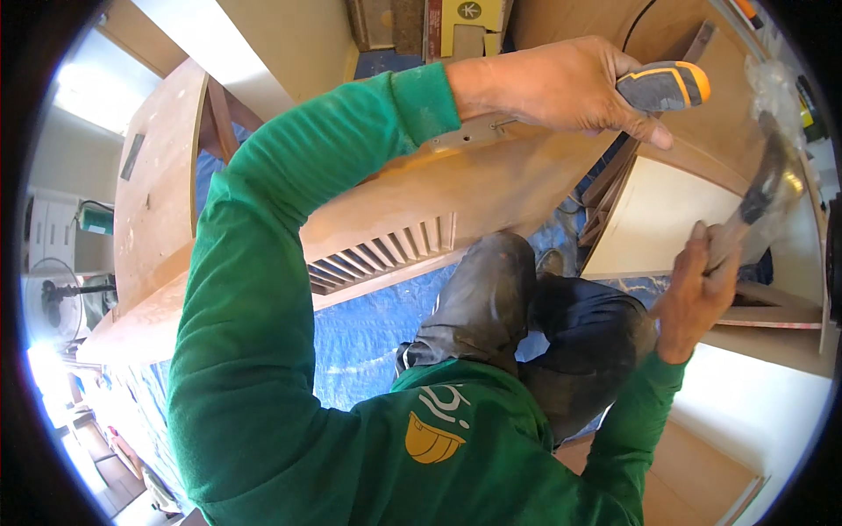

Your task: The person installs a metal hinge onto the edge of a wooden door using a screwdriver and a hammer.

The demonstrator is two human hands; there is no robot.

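My left hand point(570, 83) reaches across a wooden cabinet piece point(517, 193) and is closed around a hand tool with a black-and-yellow handle point(664, 86). The tool's yellow butt points right; its working end is hidden by my hand. Lower at the right, my right hand point(693, 294) grips a hammer point(752, 206) by its pale handle. The dark, slightly blurred hammer head is raised, apart from the other tool. A slatted vent point(381, 254) is set into the wooden piece below my left forearm.
Blue sheeting point(360, 351) covers the floor under my bent legs. A curved wooden panel point(158, 175) and a fan point(57, 298) stand left. At the right are a pale board point(658, 219) and crumpled clear plastic point(776, 88). A yellow-and-red box point(469, 26) sits at the far side.
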